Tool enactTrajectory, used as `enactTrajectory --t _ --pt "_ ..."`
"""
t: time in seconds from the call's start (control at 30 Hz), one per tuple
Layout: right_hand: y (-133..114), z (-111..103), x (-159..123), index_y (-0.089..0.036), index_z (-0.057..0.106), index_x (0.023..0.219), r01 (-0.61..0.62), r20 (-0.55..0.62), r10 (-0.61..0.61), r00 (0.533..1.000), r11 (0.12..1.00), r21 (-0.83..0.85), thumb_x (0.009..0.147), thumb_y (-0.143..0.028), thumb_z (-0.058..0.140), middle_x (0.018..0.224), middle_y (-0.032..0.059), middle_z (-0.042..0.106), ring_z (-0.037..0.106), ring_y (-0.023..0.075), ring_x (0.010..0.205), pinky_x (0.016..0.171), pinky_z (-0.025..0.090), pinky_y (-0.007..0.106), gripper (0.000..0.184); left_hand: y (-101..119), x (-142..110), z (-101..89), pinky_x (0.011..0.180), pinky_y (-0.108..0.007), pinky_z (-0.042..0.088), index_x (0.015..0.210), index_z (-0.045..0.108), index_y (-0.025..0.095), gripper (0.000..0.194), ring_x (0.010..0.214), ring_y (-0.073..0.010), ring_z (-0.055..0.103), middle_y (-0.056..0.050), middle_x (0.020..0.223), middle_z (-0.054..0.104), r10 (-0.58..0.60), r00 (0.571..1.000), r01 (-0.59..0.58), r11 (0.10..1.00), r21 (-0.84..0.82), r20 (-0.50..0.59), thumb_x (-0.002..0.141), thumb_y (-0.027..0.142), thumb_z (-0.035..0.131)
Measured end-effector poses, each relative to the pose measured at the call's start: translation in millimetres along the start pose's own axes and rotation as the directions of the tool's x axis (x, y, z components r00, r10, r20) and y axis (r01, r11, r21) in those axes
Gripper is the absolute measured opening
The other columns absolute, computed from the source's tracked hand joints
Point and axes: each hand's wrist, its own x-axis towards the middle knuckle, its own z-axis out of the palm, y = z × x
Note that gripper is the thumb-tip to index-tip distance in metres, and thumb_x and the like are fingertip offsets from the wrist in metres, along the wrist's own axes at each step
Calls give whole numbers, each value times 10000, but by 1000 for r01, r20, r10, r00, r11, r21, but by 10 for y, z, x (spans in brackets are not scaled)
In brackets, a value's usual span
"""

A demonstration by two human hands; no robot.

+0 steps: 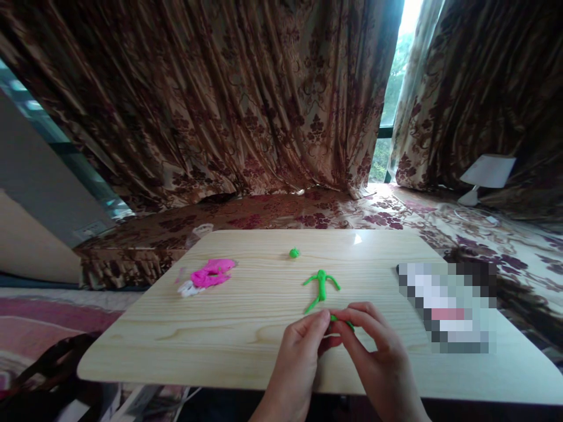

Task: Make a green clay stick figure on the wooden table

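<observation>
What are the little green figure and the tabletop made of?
The green figure looks like soft modelling clay, smooth and matte: its limbs are thin, uneven rolls. The tabletop looks like pale wood with a light sheen; the grain shows, though it could be a printed laminate.

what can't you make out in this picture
All in the head view:
The full shape of the green piece: covered by the fingers of the left hand and right hand.
What the dark-edged thing at right is: pixelated over.
Surface detail on the green lump: too small.
Both forearms beyond the wrists: cut off by the bottom edge.
</observation>
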Motion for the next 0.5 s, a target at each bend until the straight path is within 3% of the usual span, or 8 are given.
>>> enactTrajectory --t 0.13,0.3,0.5 --pt "-57 10 -7 -240 621 949 76 -4 -77 997 988 -133 782 -135 533 869 39 620 559 197 838 744 479 354 215 -22 -58 42 755 -276 474 906 682 141 238 817 -175 604 -99 892 674 -76 997 72 980 -187 -14 744 298 605" --pt "-109 -55 -11 -235 583 1014 101 16 -100 995 988 -117 778 -123 547 971 48 600 540 202 933 814 456 363 263 -62 -67 -32 752 -287 488 914 651 117 200 807 -165 619 -113 923 662 -216 976 203 864 -460 25 750 221 602" --pt "-104 -38 8 -234 633 850 67 53 -60 997 988 -137 769 -156 565 997 54 553 521 212 970 828 451 358 131 -95 -124 8 716 -250 496 935 628 110 189 742 -122 616 -92 891 651 -239 968 236 763 -602 76 770 184 572"
